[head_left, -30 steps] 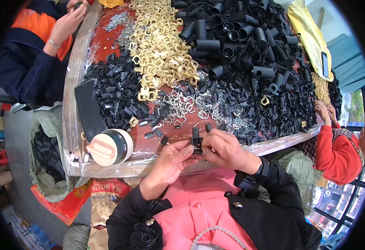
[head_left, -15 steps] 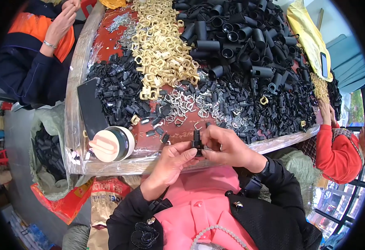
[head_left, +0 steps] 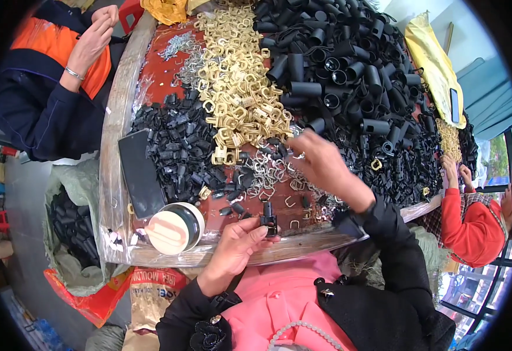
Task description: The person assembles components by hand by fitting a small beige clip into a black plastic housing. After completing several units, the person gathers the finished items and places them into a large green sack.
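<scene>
Near the front edge of the table, my left hand (head_left: 239,244) is closed round a small black plastic part (head_left: 268,216), held upright between thumb and fingers. My right hand (head_left: 324,164) is stretched out over the middle of the table, above small metal hooks and black pieces. Motion blurs its fingers, so whether it holds anything is not clear. Silver bent-wire hooks (head_left: 263,175) lie scattered to the left of that hand. Beyond them runs a heap of cream plastic rings (head_left: 250,111). A pile of small black plastic parts (head_left: 180,143) spreads on the left.
A round jar with a cream lid (head_left: 174,229) and a dark phone (head_left: 139,174) stand along the left edge. Large black tubes (head_left: 344,70) are heaped at the back. An open sack (head_left: 71,222) sits left of the table. Other people (head_left: 51,88) work at the left and right.
My right hand has left the black part and moved forward over the hooks and heaps. My left hand keeps hold of the part, slightly lower and to the left. The view has shifted a little.
</scene>
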The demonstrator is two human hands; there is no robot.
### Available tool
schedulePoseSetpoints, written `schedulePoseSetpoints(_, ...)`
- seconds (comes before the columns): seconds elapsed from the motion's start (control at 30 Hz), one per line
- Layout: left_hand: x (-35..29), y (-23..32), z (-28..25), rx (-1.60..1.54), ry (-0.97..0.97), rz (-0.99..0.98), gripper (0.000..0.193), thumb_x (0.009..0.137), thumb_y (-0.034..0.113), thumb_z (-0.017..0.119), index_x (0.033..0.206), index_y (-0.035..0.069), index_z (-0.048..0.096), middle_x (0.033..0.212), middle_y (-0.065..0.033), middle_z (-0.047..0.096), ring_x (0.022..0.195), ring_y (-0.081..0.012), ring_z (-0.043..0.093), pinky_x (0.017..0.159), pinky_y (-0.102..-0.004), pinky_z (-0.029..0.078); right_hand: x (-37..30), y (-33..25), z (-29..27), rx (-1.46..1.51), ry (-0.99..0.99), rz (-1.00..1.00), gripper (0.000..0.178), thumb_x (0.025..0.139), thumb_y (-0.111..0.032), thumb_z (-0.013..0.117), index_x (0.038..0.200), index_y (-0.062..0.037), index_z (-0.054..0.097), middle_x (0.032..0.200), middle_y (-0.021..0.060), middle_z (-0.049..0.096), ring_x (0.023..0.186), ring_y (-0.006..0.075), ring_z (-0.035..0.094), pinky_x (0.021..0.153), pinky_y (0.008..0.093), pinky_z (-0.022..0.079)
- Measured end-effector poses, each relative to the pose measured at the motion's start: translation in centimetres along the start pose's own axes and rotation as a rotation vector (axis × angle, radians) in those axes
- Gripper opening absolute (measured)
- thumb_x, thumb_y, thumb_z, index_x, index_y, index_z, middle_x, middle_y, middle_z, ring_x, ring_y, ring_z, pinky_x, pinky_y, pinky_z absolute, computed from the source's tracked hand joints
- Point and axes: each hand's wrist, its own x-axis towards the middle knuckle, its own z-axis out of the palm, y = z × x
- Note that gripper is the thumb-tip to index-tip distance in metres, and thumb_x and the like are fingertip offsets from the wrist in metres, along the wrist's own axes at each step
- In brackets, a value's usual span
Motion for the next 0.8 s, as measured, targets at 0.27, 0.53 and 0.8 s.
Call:
schedulePoseSetpoints(0.27, 0.3, -0.1, 0.4, -0.055, 0.004, 0.04, 0.026, 0.083, 0.012, 0.055, 0.104, -0.004, 0.053, 0.099, -0.0137, 0.059, 0.087, -0.0211, 0.06, 0.073, -0.0256, 0.051, 0.6, 3.1, 1.7, -0.308, -0.022, -0.058, 0.011, 0.073, -0.007, 0.058, 0.083, -0.0046, 0.053, 0.076, 0.0109, 0.049, 0.068, 0.0293, 0.053, 0.056, 0.0363, 0.042)
schedulePoseSetpoints(0.53, 2.0, -1.2, 1.9, -0.221, 0.001, 0.19, 0.024, 0.084, 0.013, 0.055, 0.103, -0.002, 0.053, 0.099, -0.0087, 0.059, 0.094, -0.0165, 0.056, 0.08, -0.0265, 0.046, -5.1, -1.9, 1.0, 0.148, 0.08, 0.013, 0.011, 0.074, -0.002, 0.056, 0.085, -0.003, 0.053, 0.073, 0.0116, 0.05, 0.066, 0.0299, 0.052, 0.055, 0.0343, 0.042)
schedulePoseSetpoints(0.8, 2.8, -2.1, 2.2, -0.155, -0.037, 0.19, 0.028, 0.083, 0.013, 0.056, 0.108, 0.0, 0.051, 0.1, -0.0087, 0.058, 0.091, -0.0153, 0.056, 0.082, -0.0288, 0.045, -7.8, -2.9, 1.7, 0.66, -0.065, 0.249, 0.011, 0.082, -0.008, 0.054, 0.091, -0.0014, 0.052, 0.074, 0.0074, 0.054, 0.059, 0.0177, 0.051, 0.052, 0.0269, 0.041)
